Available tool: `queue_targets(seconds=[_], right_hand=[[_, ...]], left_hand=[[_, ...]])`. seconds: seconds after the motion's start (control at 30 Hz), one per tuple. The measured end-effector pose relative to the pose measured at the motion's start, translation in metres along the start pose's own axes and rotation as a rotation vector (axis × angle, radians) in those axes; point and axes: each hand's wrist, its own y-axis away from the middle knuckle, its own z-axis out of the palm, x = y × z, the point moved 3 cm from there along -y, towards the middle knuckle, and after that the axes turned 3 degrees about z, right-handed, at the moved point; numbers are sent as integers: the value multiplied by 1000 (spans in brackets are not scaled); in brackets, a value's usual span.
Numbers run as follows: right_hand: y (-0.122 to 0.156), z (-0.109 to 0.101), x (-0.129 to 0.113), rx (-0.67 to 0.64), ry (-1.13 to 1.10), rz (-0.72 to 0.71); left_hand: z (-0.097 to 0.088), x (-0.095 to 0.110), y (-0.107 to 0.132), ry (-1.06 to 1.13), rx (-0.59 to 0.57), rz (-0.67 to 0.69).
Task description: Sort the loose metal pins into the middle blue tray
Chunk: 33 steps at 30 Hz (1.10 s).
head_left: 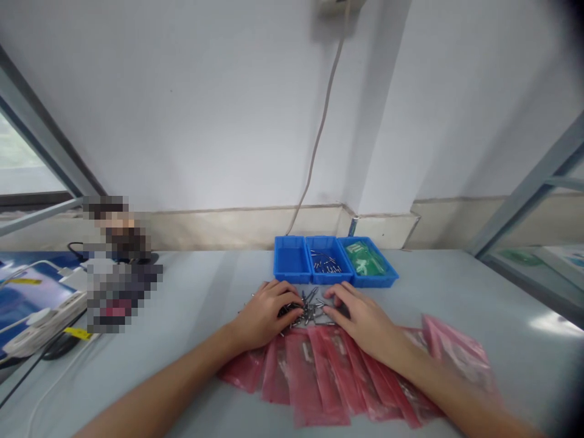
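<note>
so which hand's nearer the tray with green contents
Right. The right hand is just in front of that tray; the left hand is farther away, leftward.

Grey table: blue trays, metal pieces, pink bags.

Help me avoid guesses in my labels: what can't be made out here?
All in the head view:
Metal pieces: too small and jumbled to count; the left hand partly covers them.
What that hand grips, if anything: hidden by the hand itself.
Red bags: contents blurred through the film; the right forearm covers some.
Wall box: cut off by the top edge.
</note>
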Motion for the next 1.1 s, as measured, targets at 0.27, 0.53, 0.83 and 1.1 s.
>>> queue_targets(seconds=[0.27,0.53,0.83,1.1], right_hand=[[0,2,0,-34,5,-32],[1,-1,-8,-66,-4,-39],[1,-1,-7,-88,-7,-49],[1,-1,-3,-57,-115,68]], left_hand=[[-1,0,0,-1,2,4],[0,0,0,16,0,-2],[-1,0,-1,3,-3,1],[0,0,0,3,6,-7]])
